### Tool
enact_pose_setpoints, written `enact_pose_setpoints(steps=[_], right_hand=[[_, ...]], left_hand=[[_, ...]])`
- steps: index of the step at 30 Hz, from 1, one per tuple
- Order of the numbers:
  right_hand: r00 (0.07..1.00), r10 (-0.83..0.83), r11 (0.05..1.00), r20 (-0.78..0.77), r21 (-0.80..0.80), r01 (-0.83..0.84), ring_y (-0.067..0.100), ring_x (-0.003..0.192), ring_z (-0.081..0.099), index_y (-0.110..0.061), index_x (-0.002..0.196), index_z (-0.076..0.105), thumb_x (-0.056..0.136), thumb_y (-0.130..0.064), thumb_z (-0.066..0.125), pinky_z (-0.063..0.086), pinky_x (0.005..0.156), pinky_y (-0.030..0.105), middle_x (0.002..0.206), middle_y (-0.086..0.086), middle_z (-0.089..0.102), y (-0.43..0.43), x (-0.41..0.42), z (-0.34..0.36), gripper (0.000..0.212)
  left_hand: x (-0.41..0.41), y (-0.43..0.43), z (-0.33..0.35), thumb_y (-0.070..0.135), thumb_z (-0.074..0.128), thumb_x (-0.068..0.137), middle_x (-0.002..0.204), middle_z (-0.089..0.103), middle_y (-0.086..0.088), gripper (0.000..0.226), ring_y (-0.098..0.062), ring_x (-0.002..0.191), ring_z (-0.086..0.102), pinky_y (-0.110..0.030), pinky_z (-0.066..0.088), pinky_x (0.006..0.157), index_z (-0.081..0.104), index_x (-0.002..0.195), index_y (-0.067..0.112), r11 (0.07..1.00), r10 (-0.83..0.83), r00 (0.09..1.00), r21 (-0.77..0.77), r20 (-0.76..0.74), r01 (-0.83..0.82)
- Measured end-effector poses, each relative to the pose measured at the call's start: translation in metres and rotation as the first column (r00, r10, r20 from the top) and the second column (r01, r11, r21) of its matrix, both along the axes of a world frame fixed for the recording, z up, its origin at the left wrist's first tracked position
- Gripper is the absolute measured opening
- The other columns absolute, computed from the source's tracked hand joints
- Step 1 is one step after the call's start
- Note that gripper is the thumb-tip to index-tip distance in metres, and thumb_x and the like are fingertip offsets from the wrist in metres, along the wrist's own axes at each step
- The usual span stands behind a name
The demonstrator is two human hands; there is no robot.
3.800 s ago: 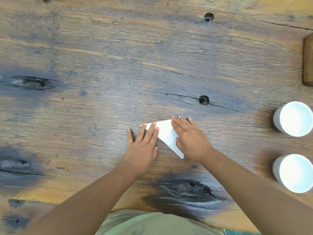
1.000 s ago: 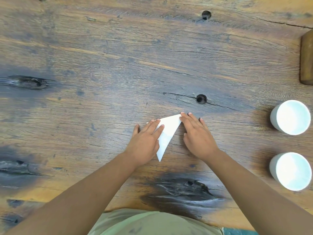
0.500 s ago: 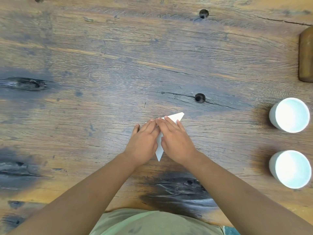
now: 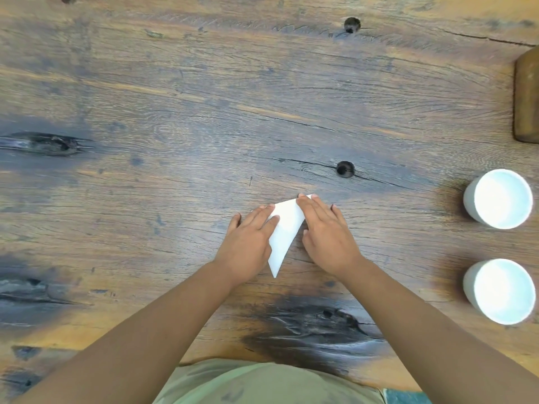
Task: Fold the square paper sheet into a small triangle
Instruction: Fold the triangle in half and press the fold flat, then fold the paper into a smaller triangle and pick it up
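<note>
One white paper sheet, folded into a narrow triangle [image 4: 284,231], lies flat on the weathered brown wooden table [image 4: 204,112], near the table's front edge, with its sharpest tip pointing toward the person. The left hand [image 4: 249,243] lies flat with fingers extended, pressing on the triangle's left edge. The right hand [image 4: 326,231] is also spread flat, palm down, its fingertips resting on the far corner of the paper and its palm on the wood just beside the right edge. Neither hand grips anything.

Well to the right stand two white round cups, one farther away [image 4: 499,198] and one nearer [image 4: 499,290]; both interiors look plain white, and I cannot tell whether anything is in them. A brown wooden block [image 4: 527,94] sits at the right border, cut off by the frame.
</note>
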State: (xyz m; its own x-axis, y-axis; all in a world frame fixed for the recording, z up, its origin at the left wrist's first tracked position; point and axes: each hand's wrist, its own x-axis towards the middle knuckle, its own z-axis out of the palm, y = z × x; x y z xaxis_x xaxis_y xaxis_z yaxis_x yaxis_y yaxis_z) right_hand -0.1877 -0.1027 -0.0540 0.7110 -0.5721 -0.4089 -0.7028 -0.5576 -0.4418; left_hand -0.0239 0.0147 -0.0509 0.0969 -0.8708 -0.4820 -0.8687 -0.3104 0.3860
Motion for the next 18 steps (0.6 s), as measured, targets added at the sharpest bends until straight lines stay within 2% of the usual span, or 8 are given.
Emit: enact_pose_setpoints(steps=[6,13,16,18], right_hand=[[0.998,-0.044,0.999,-0.047,-0.02,0.043,0.014,0.151,0.01,-0.022,0.153,0.018,0.091,-0.008,0.047,0.012,0.123,0.046,0.163,-0.005,0.021,-0.008,-0.014,0.002,0.07],[0.996,-0.084,0.996,-0.021,0.0,0.084,0.017,0.151,0.014,-0.018,0.153,0.021,0.092,-0.009,0.047,0.016,0.122,0.049,0.161,-0.002,0.025,-0.006,-0.008,0.007,0.066],[0.96,-0.252,0.965,0.119,0.099,0.241,0.017,0.145,0.028,-0.015,0.149,0.03,0.092,-0.008,0.051,0.026,0.119,0.037,0.156,0.002,0.034,-0.001,-0.005,0.011,0.061],[0.887,-0.43,0.896,0.167,0.202,0.396,0.011,0.132,0.041,-0.017,0.144,0.038,0.092,-0.009,0.052,0.036,0.108,0.027,0.146,-0.002,0.042,0.005,-0.005,0.013,0.055]], left_hand=[[0.007,-0.002,0.003,0.012,0.043,0.096,0.163,0.017,0.002,0.057,-0.015,0.148,0.012,-0.052,0.014,0.119,0.03,0.151,0.021,0.999,-0.046,0.999,-0.004,0.008,0.046],[0.014,-0.014,0.007,0.006,0.046,0.094,0.155,0.035,0.003,0.055,-0.014,0.142,0.027,-0.034,0.02,0.115,0.039,0.147,0.018,0.995,0.039,0.996,-0.094,-0.079,-0.047],[0.015,-0.018,0.008,0.006,0.045,0.095,0.155,0.035,0.003,0.055,-0.016,0.141,0.028,-0.035,0.024,0.113,0.038,0.148,0.017,0.995,0.019,0.998,-0.093,-0.063,-0.025],[0.015,-0.017,0.008,0.005,0.045,0.095,0.157,0.032,0.002,0.056,-0.017,0.142,0.026,-0.035,0.024,0.113,0.037,0.149,0.017,0.996,-0.002,0.998,-0.089,-0.056,-0.003]])
